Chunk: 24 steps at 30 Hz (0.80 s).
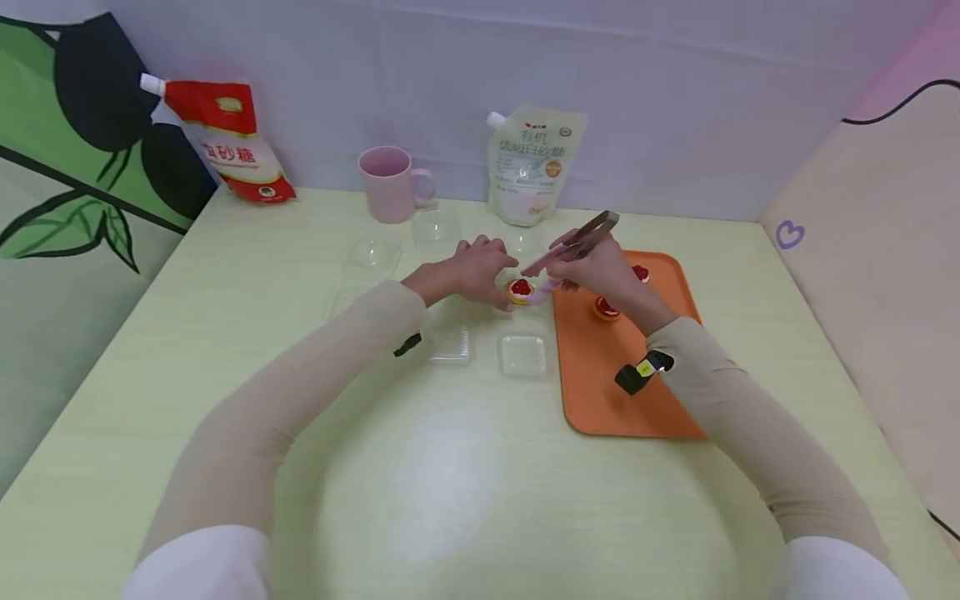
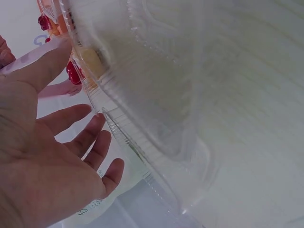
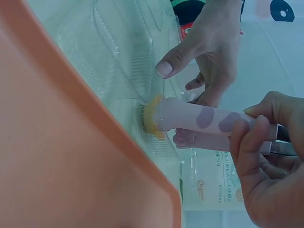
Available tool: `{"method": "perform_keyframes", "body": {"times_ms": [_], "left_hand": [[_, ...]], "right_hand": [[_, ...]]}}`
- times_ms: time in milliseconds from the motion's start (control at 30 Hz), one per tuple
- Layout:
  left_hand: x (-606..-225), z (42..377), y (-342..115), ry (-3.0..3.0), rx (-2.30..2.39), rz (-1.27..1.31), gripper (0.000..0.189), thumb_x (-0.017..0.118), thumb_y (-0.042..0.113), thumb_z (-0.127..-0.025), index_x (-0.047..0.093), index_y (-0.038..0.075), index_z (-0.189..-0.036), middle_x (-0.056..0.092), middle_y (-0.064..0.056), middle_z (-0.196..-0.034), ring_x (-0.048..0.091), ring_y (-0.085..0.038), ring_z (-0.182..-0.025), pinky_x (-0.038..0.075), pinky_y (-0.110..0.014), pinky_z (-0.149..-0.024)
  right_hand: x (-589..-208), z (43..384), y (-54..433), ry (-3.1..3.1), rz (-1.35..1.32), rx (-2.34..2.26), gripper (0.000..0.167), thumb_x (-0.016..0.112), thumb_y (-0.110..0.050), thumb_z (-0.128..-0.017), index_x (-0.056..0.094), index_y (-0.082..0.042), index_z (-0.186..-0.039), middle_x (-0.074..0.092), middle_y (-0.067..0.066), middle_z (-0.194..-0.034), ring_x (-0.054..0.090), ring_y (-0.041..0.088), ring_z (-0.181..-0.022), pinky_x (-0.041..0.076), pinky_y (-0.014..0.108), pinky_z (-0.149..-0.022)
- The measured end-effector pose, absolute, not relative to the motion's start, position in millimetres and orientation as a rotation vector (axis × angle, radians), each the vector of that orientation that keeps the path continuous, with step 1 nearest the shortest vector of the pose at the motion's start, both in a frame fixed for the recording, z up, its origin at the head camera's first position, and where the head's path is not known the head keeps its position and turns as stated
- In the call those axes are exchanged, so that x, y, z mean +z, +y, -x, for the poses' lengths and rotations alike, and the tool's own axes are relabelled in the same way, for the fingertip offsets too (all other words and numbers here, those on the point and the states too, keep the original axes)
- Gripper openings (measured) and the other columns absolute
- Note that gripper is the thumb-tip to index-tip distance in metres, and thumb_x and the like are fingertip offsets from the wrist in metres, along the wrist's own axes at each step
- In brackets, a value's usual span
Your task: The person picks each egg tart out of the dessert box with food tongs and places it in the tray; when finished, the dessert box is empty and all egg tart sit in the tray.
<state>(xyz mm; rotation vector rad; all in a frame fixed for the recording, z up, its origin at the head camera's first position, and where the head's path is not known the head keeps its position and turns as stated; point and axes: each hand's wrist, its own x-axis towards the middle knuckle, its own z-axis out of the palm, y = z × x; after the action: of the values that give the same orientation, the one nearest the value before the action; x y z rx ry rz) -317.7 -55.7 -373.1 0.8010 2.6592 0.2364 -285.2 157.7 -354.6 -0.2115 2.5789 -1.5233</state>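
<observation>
My right hand (image 1: 596, 267) grips a pair of tongs (image 3: 204, 116) with pink, paw-shaped tips. Those tips are at a small tart (image 1: 520, 290) with red fruit on top, inside a clear plastic box (image 2: 156, 109). Whether they still squeeze the tart is hard to tell. My left hand (image 1: 476, 271) is beside the same box, its thumb and fingers spread and loosely bent around the near corner. In the left wrist view the fingertips (image 2: 97, 118) lie at the box's rim, and the palm is bare.
An orange tray (image 1: 600, 392) lies on the right with more tarts (image 1: 606, 308) on it. Several clear plastic boxes (image 1: 522, 356) stand around my hands. Along the back wall are a pink mug (image 1: 386, 187), a pale sugar pouch (image 1: 534, 167) and a red-and-white sugar bag (image 1: 232, 142).
</observation>
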Motion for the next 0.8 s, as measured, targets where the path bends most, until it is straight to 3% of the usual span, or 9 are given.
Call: {"method": "perform_keyframes", "body": {"times_ms": [467, 800], "left_hand": [[-373, 319, -53, 2.661, 0.233, -0.781, 0.076, 0.080, 0.044, -0.082, 0.052, 0.012, -0.145, 0.047, -0.009, -0.139, 0.037, -0.029, -0.127, 0.029, -0.049, -0.104], [-370, 319, -51, 2.664, 0.220, -0.774, 0.076, 0.082, 0.042, -0.080, 0.053, 0.011, -0.144, 0.048, -0.010, -0.138, 0.039, -0.030, -0.127, 0.030, -0.049, -0.104]], "right_hand": [[-360, 289, 141, 2.579, 0.224, -1.400, 0.028, 0.072, -0.010, -0.087, 0.065, -0.002, -0.114, 0.074, 0.020, -0.102, 0.068, 0.014, -0.065, 0.059, 0.028, -0.064], [-357, 289, 138, 2.574, 0.249, -1.394, 0.027, 0.072, -0.010, -0.089, 0.063, 0.002, -0.112, 0.073, 0.022, -0.103, 0.069, 0.013, -0.063, 0.060, 0.032, -0.068]]}}
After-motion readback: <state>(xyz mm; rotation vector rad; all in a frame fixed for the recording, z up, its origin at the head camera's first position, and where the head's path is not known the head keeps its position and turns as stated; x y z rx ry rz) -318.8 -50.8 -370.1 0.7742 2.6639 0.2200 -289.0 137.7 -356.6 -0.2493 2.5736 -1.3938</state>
